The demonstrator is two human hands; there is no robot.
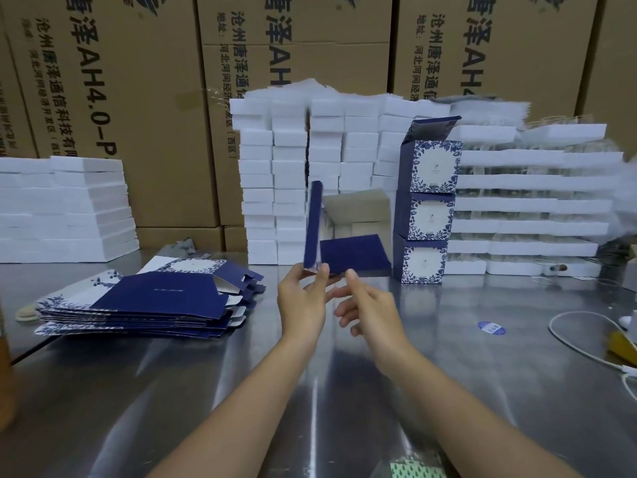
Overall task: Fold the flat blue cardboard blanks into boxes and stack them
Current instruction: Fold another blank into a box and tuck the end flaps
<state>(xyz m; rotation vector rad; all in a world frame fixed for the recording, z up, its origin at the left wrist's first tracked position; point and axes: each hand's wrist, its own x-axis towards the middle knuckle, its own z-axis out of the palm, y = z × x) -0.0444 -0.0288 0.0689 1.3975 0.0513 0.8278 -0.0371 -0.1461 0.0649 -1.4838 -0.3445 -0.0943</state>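
**Blue box blank [351, 253] held half-folded above the worktop [310, 391]**

One panel stands upright, and a dark flap lies flat to its right. The left hand [303, 301] pinches the upright panel's lower corner. The right hand [368, 305], fingers loosely spread, touches the flap's near edge with its forefinger. Flat blanks [155, 298] lie stacked at left; three finished boxes [425, 215] stand stacked just right.

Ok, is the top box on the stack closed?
No, the top box has its lid flap standing up open.
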